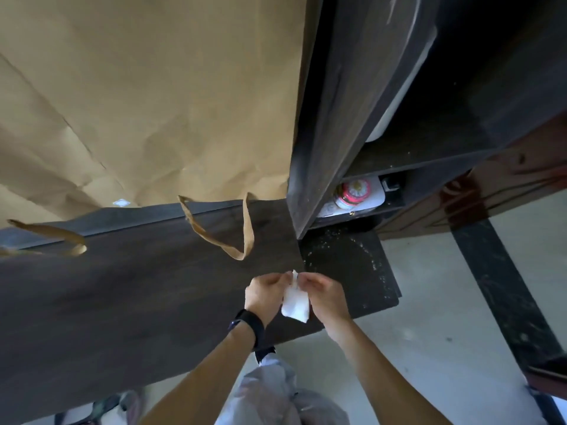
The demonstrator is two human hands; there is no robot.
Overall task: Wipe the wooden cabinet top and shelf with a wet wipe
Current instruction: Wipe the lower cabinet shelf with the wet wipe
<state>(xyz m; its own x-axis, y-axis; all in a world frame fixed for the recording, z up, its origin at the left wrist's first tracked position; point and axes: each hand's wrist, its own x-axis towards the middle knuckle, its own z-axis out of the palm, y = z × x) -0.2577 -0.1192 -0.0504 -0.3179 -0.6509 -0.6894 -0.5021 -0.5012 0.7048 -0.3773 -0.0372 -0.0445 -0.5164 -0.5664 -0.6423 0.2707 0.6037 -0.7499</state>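
A small white wet wipe [295,305] hangs folded between both my hands, just above the front edge of the dark wooden cabinet top [129,289]. My left hand [266,294], with a black watch on its wrist, pinches the wipe's upper left edge. My right hand [322,294] pinches the upper right edge. To the right, a lower dark shelf [349,265] carries a ring of pale dust and crumbs. Above it rises a tall dark shelving unit [331,124] with open compartments.
A large brown paper bag [147,96] lies on the cabinet top, its handles [224,234] draped forward. A pink-lidded jar [352,193] and a white object sit in a low compartment. Pale floor [429,317] and a dark beam [503,289] lie to the right.
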